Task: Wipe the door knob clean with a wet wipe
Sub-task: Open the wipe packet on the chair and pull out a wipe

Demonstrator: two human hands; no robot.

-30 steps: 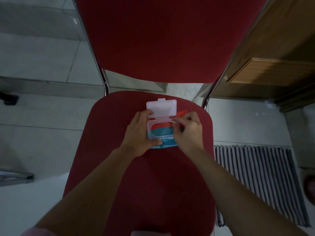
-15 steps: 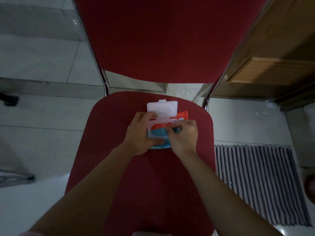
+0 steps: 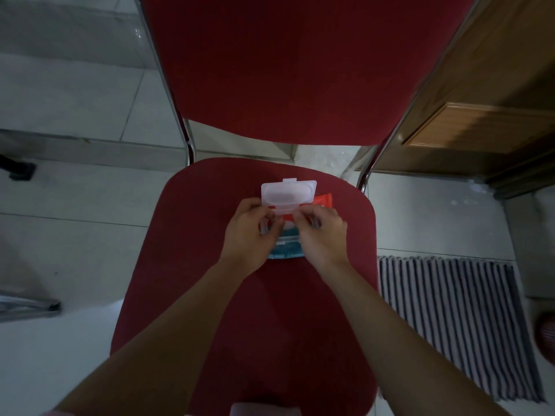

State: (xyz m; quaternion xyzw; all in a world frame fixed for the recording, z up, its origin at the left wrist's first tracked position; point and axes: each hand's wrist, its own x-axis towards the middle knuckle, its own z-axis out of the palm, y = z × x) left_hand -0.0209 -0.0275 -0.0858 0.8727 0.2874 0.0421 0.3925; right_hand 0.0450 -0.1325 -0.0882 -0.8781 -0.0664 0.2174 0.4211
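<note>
A wet wipe pack [image 3: 284,251], blue and orange with a clear flip lid [image 3: 288,194] standing open, lies at the back of a red chair seat [image 3: 210,295]. My left hand [image 3: 247,235] grips the pack's left side, fingers curled at the rim of the opening. My right hand [image 3: 322,237] is over the right side, and its thumb and fingertips pinch something at the opening, where a little white shows. The hands hide most of the opening. No door knob is in view.
The chair's red backrest [image 3: 285,64] rises just behind the pack, on chrome legs [image 3: 365,172]. A wooden door [image 3: 486,115] stands at the right, with a striped mat [image 3: 456,322] on the tiled floor below it.
My right hand moved from the pack's right edge into the opening and now pinches there. My left fingers shifted up toward the lid hinge. The pack stayed in place.
</note>
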